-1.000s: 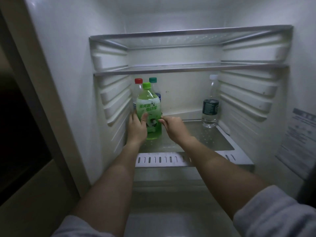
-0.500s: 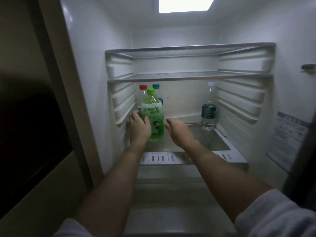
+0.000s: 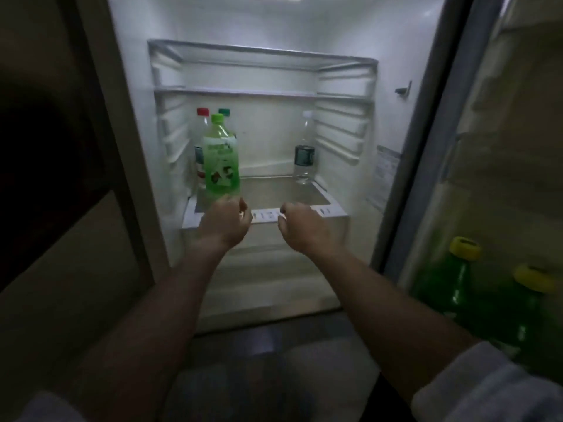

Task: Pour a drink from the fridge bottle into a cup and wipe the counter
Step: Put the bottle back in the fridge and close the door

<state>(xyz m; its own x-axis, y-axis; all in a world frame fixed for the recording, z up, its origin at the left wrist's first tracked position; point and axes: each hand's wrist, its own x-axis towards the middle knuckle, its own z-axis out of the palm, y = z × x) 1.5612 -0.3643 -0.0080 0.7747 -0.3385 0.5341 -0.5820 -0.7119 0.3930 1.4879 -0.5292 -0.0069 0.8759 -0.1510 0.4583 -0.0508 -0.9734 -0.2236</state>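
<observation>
Left fingers [image 3: 236, 205] gripping green bottle [image 3: 221, 156], right fingers [image 3: 284, 212] loosely curled, empty, two bottles [image 3: 201, 123] behind

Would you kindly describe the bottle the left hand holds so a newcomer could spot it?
Look inside the open fridge, at the left of its bottom shelf. The frontmost bottle, above the left hand, has green liquid and a lime-green cap; those behind have red and dark-green caps.
</observation>
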